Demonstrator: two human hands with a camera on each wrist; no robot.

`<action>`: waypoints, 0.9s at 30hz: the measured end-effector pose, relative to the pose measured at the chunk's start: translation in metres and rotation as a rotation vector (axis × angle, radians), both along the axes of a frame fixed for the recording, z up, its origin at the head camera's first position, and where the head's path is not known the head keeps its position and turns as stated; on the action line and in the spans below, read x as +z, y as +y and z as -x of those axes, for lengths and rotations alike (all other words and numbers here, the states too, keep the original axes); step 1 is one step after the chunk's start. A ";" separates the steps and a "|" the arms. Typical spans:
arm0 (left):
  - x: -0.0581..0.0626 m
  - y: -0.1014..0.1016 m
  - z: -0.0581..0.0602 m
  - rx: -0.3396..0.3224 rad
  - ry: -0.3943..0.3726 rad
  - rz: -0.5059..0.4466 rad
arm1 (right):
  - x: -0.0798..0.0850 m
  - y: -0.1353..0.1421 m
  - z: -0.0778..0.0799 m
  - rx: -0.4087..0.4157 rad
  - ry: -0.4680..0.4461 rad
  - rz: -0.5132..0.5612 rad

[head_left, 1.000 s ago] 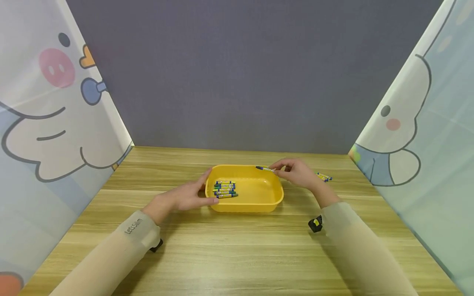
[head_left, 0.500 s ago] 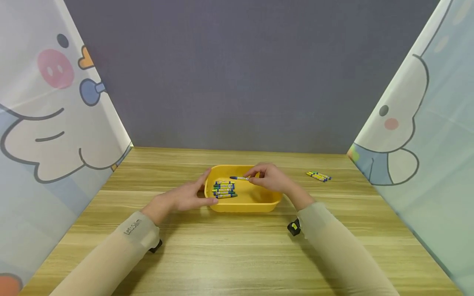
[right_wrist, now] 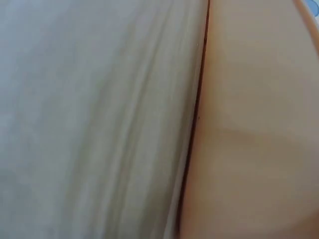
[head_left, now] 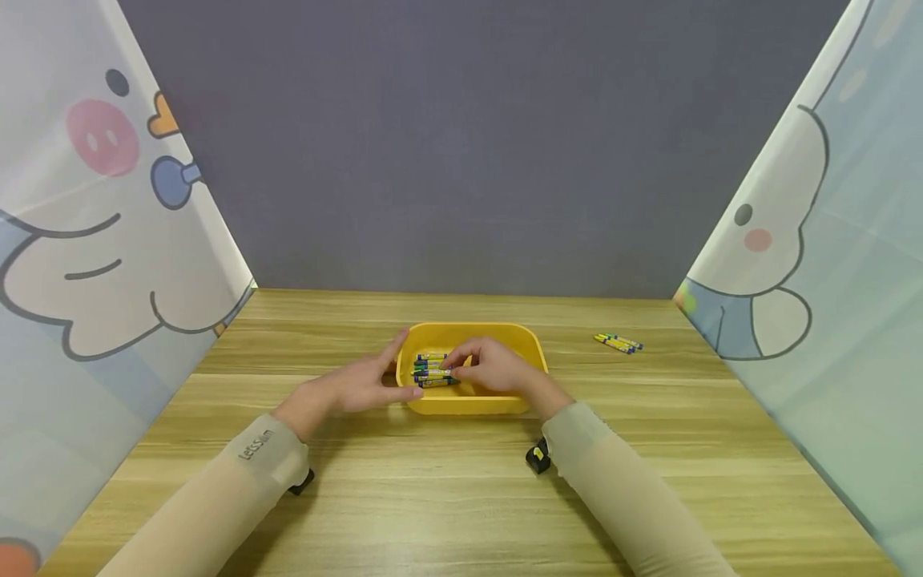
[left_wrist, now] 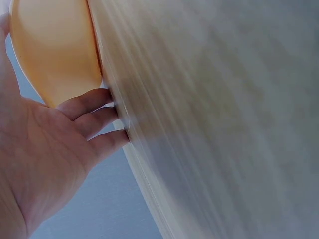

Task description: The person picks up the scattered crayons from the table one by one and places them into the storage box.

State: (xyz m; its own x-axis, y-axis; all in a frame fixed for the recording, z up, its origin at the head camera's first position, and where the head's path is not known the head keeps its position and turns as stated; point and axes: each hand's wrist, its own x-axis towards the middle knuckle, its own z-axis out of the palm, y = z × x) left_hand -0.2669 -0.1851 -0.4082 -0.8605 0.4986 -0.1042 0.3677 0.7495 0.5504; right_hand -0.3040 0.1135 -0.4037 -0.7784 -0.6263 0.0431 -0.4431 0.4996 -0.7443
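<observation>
A yellow plastic tray (head_left: pixel 497 405) stands on the table, with several crayons (head_left: pixel 431 358) lying side by side at its left end. Spread around that end is my left hand (head_left: pixel 353 389), its thumb at the front rim and its fingers at the back left. In the left wrist view, several extended fingers of the left hand (left_wrist: pixel 50 149) rest on the table beside the tray (left_wrist: pixel 60 45). Inside the tray, my right hand (head_left: pixel 497 370) pinches a crayon (head_left: pixel 433 373) over the row, partly hidden by the fingertips. Only the outer tray wall (right_wrist: pixel 254 99) shows in the right wrist view.
A few more crayons (head_left: pixel 616 344) lie on the wooden table (head_left: pixel 433 497) to the right of the tray. A dark grey panel (head_left: pixel 476 152) rises behind, and cartoon-printed cloths (head_left: pixel 829 320) flank the table.
My right hand has carried the crayon leftward, from above the tray's back right rim down to the crayon row. The left hand keeps its place at the tray.
</observation>
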 end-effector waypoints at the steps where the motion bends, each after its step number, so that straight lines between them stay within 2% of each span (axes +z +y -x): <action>1: 0.000 0.000 0.000 0.001 -0.002 0.000 | -0.001 0.000 0.000 0.001 -0.011 -0.002; 9: 0.002 0.000 -0.001 0.018 -0.020 0.004 | -0.005 -0.002 0.002 0.022 -0.073 -0.075; 16: 0.001 0.001 0.001 0.022 -0.022 0.014 | -0.005 -0.006 0.002 0.018 -0.016 -0.133; 27: 0.000 0.001 0.000 0.026 -0.024 0.002 | -0.006 -0.007 0.001 -0.005 -0.009 -0.161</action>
